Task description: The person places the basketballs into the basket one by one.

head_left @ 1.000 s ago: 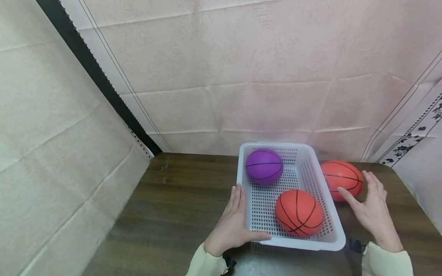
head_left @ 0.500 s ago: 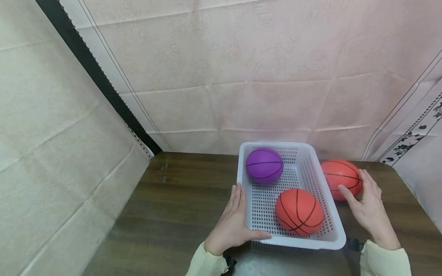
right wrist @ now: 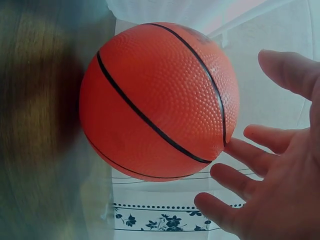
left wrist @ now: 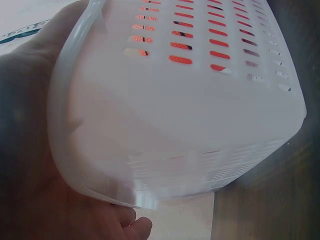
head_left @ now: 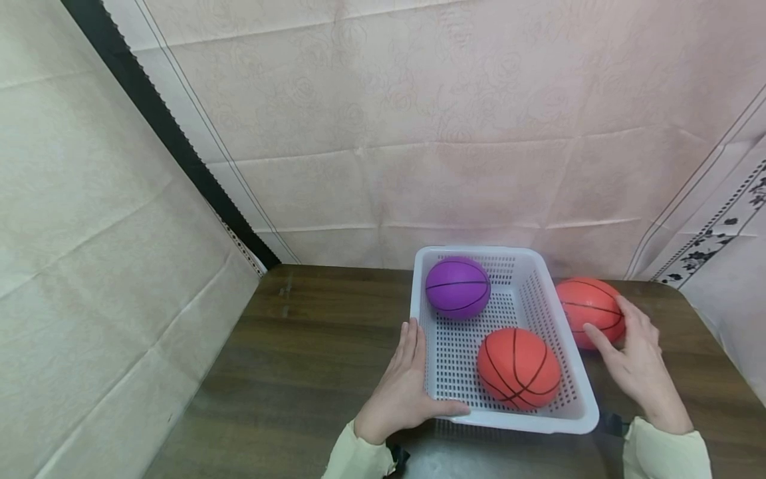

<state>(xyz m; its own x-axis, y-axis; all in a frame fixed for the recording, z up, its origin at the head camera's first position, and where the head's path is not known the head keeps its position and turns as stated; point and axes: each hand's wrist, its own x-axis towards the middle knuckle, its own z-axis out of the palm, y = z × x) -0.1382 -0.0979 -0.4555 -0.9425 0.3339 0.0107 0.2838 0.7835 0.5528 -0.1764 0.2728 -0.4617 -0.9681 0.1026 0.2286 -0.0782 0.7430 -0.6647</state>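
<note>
My left hand (head_left: 401, 392) rests at the near left corner of a white plastic basket (head_left: 576, 426), straight fingers along its left side and thumb along the front rim. In the left wrist view, the palm lies against the outside of the basket rim (left wrist: 57, 115). Inside the basket are a purple ball (head_left: 458, 288) and an orange-red toy basketball (head_left: 518, 369). Another orange-red basketball (head_left: 589, 313) sits on the table just right of the basket. My right hand (head_left: 643, 366) is spread beside it, fingertips right at its surface (right wrist: 160, 105), thumb apart.
The dark wooden table (head_left: 311, 352) extends to the left of the basket. A pale cloth wall (head_left: 455, 133) stands behind the table's back edge, and another cloth (head_left: 102, 266) hangs on the left.
My right hand has moved slightly left, its fingers closer in around the right side of the outer basketball. The left hand, basket and balls keep their places.
</note>
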